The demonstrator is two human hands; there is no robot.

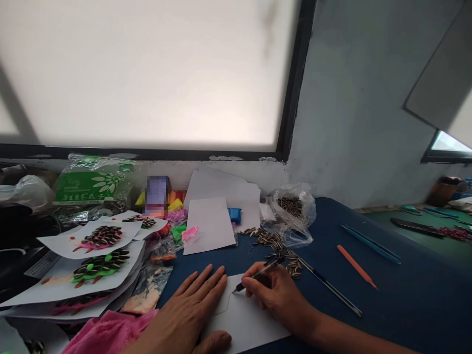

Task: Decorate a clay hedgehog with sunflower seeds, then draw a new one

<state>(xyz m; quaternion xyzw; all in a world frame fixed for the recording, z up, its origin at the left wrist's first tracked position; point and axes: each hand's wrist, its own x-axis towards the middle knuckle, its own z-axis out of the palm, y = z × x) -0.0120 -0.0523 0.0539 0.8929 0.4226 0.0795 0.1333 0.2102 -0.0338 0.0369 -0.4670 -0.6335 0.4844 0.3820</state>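
The sheet of paper (254, 322) lies on the tabletop (416, 305), right under both hands, with a thin, bent line (227, 304) running over it to the tip of the pen (272, 264). The likeliest trouble, I judge, is a slip of the sheet: if the flat left hand (188, 309) eases its pressure, the paper could turn under the pen and spoil the line. That hand also covers the sheet's left part, so a stroke that way could run into its fingers. Loose seeds (269, 239) lie just beyond the right hand (283, 297); a sweep of its knuckles could scatter some onto the paper.

The right fingers are clamped on the pen close above its tip, its shaft slanting up and away. The left fingers lie stretched out, slightly spread, the thumb well apart. A second pen (330, 285) rests to the right, near the seeds.
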